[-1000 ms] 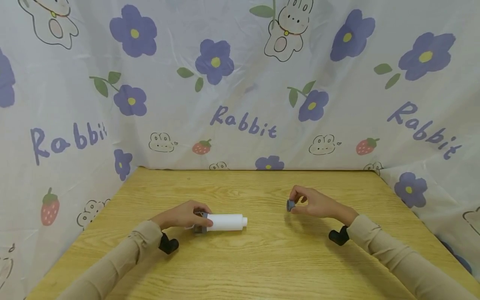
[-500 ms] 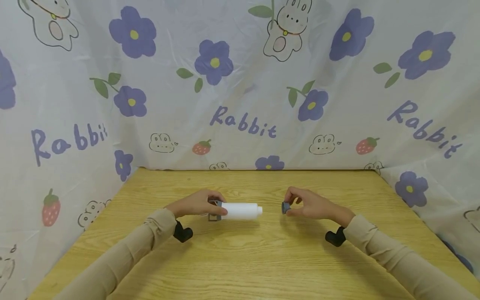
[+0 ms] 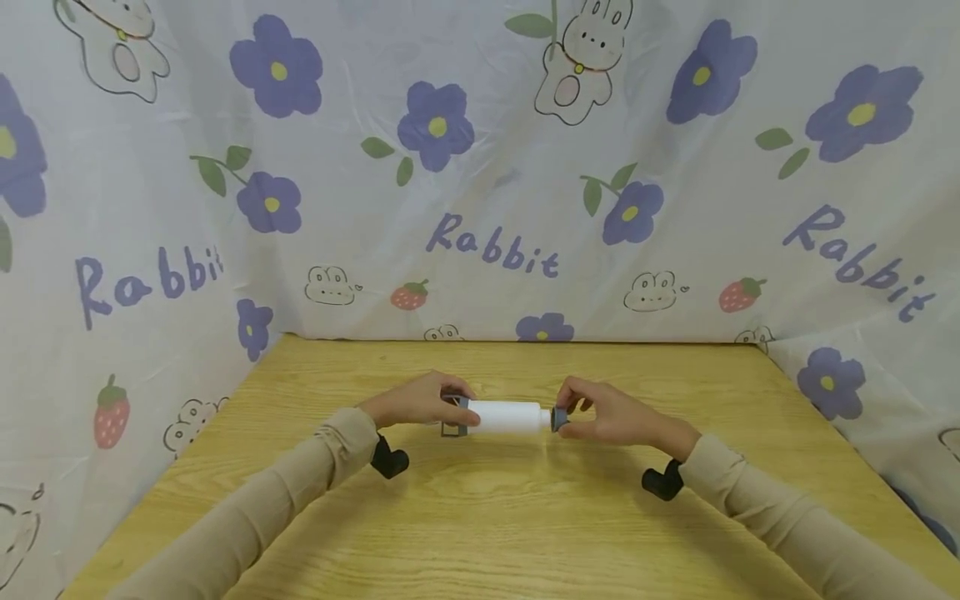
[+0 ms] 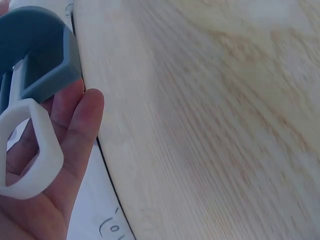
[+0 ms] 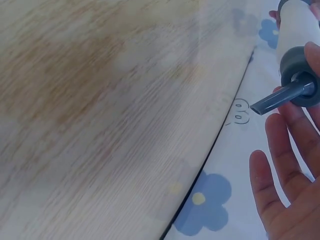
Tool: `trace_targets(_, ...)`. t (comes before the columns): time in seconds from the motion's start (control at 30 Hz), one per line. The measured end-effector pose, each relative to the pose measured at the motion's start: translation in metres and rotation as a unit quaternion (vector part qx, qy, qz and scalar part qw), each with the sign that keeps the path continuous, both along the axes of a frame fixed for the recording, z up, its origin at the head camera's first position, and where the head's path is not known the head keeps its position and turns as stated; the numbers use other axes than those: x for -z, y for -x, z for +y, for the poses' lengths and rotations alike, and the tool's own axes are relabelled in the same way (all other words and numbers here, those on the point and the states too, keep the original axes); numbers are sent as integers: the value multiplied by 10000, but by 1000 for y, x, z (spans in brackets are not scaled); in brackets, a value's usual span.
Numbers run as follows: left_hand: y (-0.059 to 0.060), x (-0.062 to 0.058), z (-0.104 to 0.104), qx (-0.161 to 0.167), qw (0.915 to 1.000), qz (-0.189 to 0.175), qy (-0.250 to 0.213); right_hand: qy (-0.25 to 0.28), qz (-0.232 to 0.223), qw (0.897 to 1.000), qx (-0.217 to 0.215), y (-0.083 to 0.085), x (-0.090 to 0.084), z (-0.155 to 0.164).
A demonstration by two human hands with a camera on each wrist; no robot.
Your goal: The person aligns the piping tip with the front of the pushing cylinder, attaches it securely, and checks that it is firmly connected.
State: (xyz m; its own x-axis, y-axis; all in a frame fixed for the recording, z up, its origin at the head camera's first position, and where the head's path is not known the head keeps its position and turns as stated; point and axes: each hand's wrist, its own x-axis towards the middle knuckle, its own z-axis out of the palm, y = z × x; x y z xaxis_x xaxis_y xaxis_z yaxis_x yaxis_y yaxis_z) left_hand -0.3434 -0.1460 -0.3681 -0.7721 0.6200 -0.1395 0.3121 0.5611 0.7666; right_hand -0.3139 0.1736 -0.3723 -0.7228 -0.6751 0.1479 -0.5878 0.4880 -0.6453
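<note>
Two hands meet above the desk (image 3: 525, 517) centre. Left hand (image 3: 420, 402) has its fingers curled round the grey-collared end of a white syringe-like tube (image 3: 504, 416), held level; right hand (image 3: 607, 412) pinches the grey nozzle cap (image 3: 559, 418) against the tube's right tip.

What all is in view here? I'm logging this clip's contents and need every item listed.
white tube: one, white barrel with grey collar and white loop at its left end, held above the table.
grey nozzle cap: one, grey, at the tube's right end.
wooden table: one, light wood, foreground.
printed curtain: one, white with purple flowers, rabbits, strawberries, behind and beside the table.
left hand: grips the tube's collar end.
right hand: pinches the cap.
</note>
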Motion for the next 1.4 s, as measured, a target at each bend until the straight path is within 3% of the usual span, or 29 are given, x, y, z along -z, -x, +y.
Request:
trace_targets(0.13, 0, 1, 8, 146, 9998, -79, -88, -16, 134, 9999, 11, 6, 9, 3)
trace_targets(0.37, 0, 1, 13, 283, 9994, 135, -132, 78, 155, 9998, -29, 6, 11, 5)
trace_targets(0.53, -2, 1, 14, 234, 9994, 139, -196, 163, -83, 9998, -15, 7, 10, 7)
trace_targets(0.67, -4, 1, 16, 86, 9996, 195, -186, 557, -921, 9942, -22, 7, 8, 8)
trace_targets(0.8, -6, -3, 18, -25, 9996, 247, -167, 1045, -1837, 9774, -69, 11, 11, 10)
trace_targets(1.03, -7, -6, 20, -60, 9995, 188, -245, 1164, -2671, 9565, -168, 15, 19, 14)
trace_targets(1.23, -8, -6, 19, -68, 9996, 178, -205, 997, -2480, 9635, -173, 12, 20, 14)
trace_targets(1.4, -8, -4, 19, -125, 9995, 230, -168, 842, -1524, 9847, 50, 8, 22, 13)
